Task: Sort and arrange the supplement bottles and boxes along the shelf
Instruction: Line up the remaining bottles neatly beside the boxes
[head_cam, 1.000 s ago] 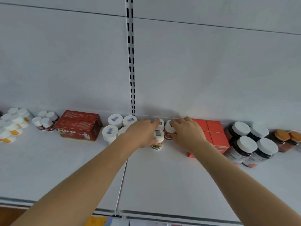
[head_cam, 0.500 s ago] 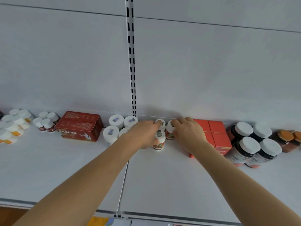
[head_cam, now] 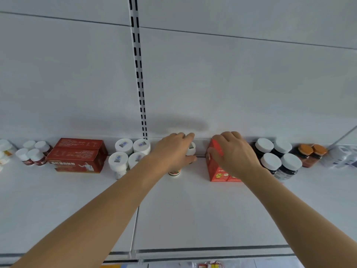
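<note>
Supplement bottles and boxes strung along the white shelf (head_cam: pixel 193 209), against the back panel. Left hand (head_cam: pixel 172 151) curled round small white-capped bottles (head_cam: pixel 191 148) just right of the slotted upright (head_cam: pixel 138 64); one more such bottle's base (head_cam: pixel 174 173) showing beneath the wrist. Right hand (head_cam: pixel 231 151) laid over the orange-red boxes (head_cam: pixel 217 171), thumb on the left face, fingers bent over the top: gripping. Hands apart, a bare gap between bottles and boxes. Probably mid-step: closing ranks in the middle group. Next move likely calls for sliding boxes or bottles together without toppling the dark jars (head_cam: pixel 274 157) touching the boxes' right side. Elsewhere: large white-lidded jars (head_cam: pixel 128 153), dark-red cartons (head_cam: pixel 77 155).
</note>
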Available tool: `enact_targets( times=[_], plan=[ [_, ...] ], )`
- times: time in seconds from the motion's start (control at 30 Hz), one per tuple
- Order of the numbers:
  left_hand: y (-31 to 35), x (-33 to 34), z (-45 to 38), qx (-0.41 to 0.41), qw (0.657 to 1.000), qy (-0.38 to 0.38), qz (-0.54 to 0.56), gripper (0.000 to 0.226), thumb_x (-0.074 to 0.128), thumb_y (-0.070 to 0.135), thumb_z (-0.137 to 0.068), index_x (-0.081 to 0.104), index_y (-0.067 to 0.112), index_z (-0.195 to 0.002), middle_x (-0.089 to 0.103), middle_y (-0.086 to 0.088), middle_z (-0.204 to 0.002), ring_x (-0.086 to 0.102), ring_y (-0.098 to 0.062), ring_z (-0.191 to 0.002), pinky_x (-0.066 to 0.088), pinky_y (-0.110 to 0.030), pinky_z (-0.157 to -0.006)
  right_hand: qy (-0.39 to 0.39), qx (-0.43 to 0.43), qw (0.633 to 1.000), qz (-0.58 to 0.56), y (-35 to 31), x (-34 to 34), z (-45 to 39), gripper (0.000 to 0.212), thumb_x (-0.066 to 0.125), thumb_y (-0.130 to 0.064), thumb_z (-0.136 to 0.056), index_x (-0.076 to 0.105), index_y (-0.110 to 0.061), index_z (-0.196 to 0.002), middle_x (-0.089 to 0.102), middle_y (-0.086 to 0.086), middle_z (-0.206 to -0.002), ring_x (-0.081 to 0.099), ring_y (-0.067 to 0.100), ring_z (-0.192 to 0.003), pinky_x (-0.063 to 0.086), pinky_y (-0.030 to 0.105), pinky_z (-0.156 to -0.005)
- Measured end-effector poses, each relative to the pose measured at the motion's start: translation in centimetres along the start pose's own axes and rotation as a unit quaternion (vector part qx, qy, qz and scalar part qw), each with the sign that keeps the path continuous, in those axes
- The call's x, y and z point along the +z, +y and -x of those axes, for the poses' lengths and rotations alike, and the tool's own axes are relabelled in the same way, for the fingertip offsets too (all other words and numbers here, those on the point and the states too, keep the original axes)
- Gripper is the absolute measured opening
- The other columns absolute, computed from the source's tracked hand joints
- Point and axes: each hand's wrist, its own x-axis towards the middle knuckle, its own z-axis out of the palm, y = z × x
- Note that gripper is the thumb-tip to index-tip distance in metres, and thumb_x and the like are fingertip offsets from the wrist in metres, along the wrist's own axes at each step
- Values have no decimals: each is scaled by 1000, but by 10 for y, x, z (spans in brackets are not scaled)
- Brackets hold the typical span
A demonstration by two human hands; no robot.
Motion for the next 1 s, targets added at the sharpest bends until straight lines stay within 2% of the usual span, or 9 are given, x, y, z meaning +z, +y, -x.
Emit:
enact_targets(
  times=[0.13,0.27,0.4,0.53,0.63,0.73,1.0],
  plan=[
    [33,8,-9,24,1000,-17,2,71,55,59,-88,33,23,-145,54,-3,-127,49,-26,-121,47,-44,-94,-30,6,999,-16,26,-15,19,55,43,-55,-88,61,-15,-121,64,5,-110,55,30,-106,50,43,-85],
    [61,19,-22,29,998,-47,-15,84,57,63,-84,25,23,-151,50,-3,-141,45,-26,-130,44,-41,-101,-44,16,999,-14,62,-23,33,69,35,-70,-84,56,-22,-129,60,3,-117,52,27,-113,44,41,-95],
    [80,35,-34,-11,996,-78,-42,94,59,65,-81,16,23,-153,54,-8,-134,50,-30,-123,46,-45,-97,-108,-32,992,56,93,-28,35,88,33,-82,-76,44,-24,-141,55,2,-124,44,24,-122,37,38,-101],
    [90,47,-41,-57,994,-83,-51,95,63,62,-81,17,21,-153,57,-9,-125,54,-30,-117,49,-45,-92,-127,-84,985,87,103,-20,27,87,44,-80,-74,42,-23,-139,55,0,-125,42,23,-123,34,36,-104],
    [98,48,-41,-72,993,-78,-43,90,65,56,-83,21,19,-152,59,-8,-122,56,-29,-113,49,-38,-86,-143,-104,980,92,106,-11,26,84,46,-77,-75,42,-21,-138,57,2,-123,45,25,-119,34,38,-104],
    [103,47,-41,-70,994,-77,-39,85,66,50,-86,22,16,-151,58,-9,-121,57,-28,-112,43,-32,-78,-140,-119,977,106,109,-6,23,83,47,-76,-76,43,-20,-137,59,1,-119,48,25,-114,34,38,-103],
    [104,48,-46,-73,991,-89,-71,84,69,46,-85,26,10,-147,62,-12,-113,62,-31,-101,51,-40,-77,-140,-126,978,87,112,-3,20,85,54,-73,-75,44,-17,-139,60,3,-118,48,27,-114,32,38,-107]
  ],
)
